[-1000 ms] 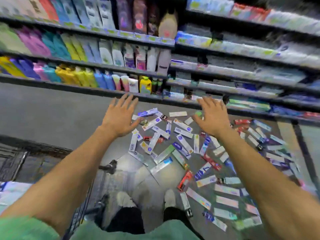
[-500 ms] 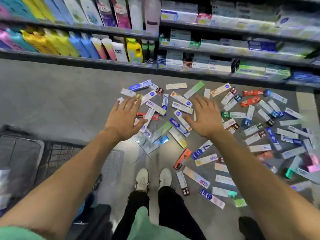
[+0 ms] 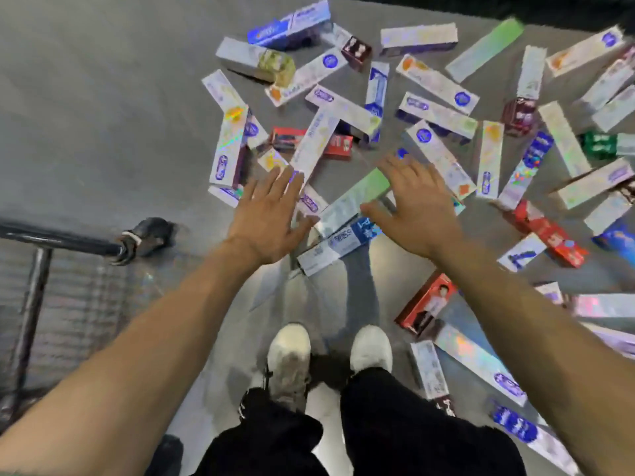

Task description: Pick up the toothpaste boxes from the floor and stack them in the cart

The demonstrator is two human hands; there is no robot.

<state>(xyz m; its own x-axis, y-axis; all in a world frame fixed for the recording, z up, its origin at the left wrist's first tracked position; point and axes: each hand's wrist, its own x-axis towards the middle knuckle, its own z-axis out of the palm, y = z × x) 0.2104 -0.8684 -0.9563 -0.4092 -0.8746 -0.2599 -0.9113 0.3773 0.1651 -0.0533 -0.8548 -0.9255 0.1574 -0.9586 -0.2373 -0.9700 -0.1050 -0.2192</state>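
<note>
Several toothpaste boxes lie scattered flat on the grey floor (image 3: 103, 115), mostly white and holographic, some red or blue. My left hand (image 3: 266, 214) and my right hand (image 3: 414, 207) are stretched forward side by side, palms down, fingers spread, above the near edge of the pile. Neither holds anything. Between them lie a pale green box (image 3: 354, 197) and a white-and-blue box (image 3: 338, 243). A red box (image 3: 426, 305) rests near my right forearm. The cart (image 3: 68, 297) is at the left edge, only its dark frame and mesh showing.
My two white shoes (image 3: 290, 355) stand just below the pile. A cart wheel (image 3: 151, 231) sits on the floor left of my left hand. More boxes spread along the right side beneath my right arm.
The view has tipped down and closer to the floor; the store shelves have left the frame. Both hands have lowered toward the nearest boxes, still spread and holding nothing.
</note>
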